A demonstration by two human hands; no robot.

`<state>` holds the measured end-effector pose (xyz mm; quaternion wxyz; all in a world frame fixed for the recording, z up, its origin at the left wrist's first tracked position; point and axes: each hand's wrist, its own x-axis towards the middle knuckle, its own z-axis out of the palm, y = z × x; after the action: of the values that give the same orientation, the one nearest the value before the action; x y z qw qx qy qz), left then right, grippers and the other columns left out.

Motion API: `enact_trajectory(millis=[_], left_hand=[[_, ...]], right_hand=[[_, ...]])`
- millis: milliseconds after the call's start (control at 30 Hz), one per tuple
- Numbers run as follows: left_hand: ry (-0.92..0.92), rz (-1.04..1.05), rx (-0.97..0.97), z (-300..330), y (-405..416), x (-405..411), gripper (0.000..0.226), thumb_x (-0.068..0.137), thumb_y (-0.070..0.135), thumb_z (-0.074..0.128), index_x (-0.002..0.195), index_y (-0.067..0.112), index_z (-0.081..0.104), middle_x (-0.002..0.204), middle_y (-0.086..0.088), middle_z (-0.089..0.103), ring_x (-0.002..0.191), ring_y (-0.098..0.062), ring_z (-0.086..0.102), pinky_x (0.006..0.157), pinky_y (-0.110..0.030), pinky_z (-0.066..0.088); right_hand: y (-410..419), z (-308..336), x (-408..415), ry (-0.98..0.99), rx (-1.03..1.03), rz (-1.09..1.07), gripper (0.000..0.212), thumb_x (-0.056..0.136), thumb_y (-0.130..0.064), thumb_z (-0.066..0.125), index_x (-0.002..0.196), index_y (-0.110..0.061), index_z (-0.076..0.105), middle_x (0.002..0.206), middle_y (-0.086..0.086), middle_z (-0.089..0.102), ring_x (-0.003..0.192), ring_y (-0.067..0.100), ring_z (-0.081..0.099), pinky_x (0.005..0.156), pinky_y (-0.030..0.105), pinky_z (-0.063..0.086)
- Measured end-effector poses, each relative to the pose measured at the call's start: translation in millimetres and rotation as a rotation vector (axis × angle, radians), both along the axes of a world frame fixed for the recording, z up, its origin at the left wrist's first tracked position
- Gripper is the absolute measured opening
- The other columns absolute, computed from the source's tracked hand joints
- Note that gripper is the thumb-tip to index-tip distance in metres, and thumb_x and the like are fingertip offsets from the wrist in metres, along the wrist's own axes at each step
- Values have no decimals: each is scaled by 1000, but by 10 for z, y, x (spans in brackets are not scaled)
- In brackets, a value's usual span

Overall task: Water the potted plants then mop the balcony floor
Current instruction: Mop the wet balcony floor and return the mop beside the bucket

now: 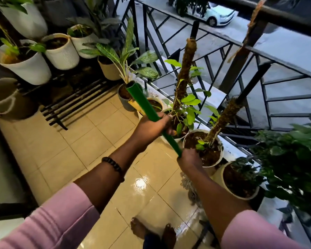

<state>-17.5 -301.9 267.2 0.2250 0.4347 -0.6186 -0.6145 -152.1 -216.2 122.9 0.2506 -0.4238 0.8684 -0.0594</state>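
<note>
A green mop handle (142, 104) slants from upper left down to the right. My left hand (152, 127) grips it near the middle and my right hand (190, 159) grips it lower down. The grey stringy mop head (189, 188) lies on the wet beige tiled floor (101, 141) beneath my right forearm, partly hidden by it. Potted plants line the railing: a white pot with a moss pole (204, 148), another white pot (240, 182) to its right, and a leafy plant in a grey pot (123, 95).
A black metal railing (223, 56) runs along the right side. Several white pots (61, 52) stand on a black rack (74, 103) at the back left, with a bucket (3, 97) beside it. My bare feet (152, 230) stand on the shiny wet tiles.
</note>
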Motion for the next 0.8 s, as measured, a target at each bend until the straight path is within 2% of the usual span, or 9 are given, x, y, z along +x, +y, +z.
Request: enact_trajectory(millis=[133, 267, 367, 467, 567, 733, 800], left_hand=[[-18, -17, 79, -196, 234, -60, 33, 102, 22, 50, 75, 6, 61, 71, -12, 65, 88, -37, 72, 72, -24, 56], [26, -102, 151, -464, 660, -461, 37, 101, 21, 52, 66, 10, 59, 67, -10, 65, 78, -28, 72, 69, -22, 55], [34, -166, 169, -532, 886, -730, 33, 100, 21, 54, 73, 4, 62, 68, -11, 66, 90, -40, 72, 87, -40, 60], [7, -153, 133, -470, 962, -905, 37, 98, 21, 54, 65, 4, 61, 68, -16, 67, 85, -45, 70, 87, -53, 58], [-65, -94, 100, -354, 1005, -967, 39, 95, 19, 57, 57, 11, 58, 68, -17, 66, 83, -41, 73, 87, -51, 59], [-62, -14, 52, -132, 886, -729, 36, 91, 15, 58, 55, 15, 56, 66, -11, 67, 83, -35, 75, 82, -40, 62], [-62, 40, 18, -6, 779, -594, 38, 90, 14, 58, 53, 16, 55, 63, -10, 66, 82, -37, 74, 80, -40, 61]], right_hand=[[395, -121, -41, -28, 85, -8, 21, 87, -20, 58, 106, -18, 68, 97, 8, 69, 92, 29, 66, 76, 35, 54], [969, -226, -386, -30, 176, -91, 19, 86, -20, 56, 101, -14, 65, 97, 9, 65, 95, 31, 64, 75, 33, 50], [1241, -232, -606, -4, 205, -167, 23, 85, -20, 56, 105, -16, 66, 103, 12, 68, 96, 32, 65, 74, 32, 50], [1299, -205, -703, -13, 191, -215, 26, 87, -21, 57, 110, -16, 67, 103, 14, 68, 97, 33, 65, 77, 33, 52], [1292, -178, -678, -25, 142, -259, 26, 86, -18, 60, 109, -9, 69, 102, 16, 69, 96, 34, 66, 80, 39, 56], [1083, -144, -400, -84, -4, -292, 25, 83, -15, 68, 104, -2, 67, 100, 16, 70, 94, 32, 66, 73, 33, 51], [897, -84, -265, -111, -55, -283, 27, 81, -15, 70, 104, -3, 68, 100, 16, 70, 94, 33, 66, 73, 33, 51]])
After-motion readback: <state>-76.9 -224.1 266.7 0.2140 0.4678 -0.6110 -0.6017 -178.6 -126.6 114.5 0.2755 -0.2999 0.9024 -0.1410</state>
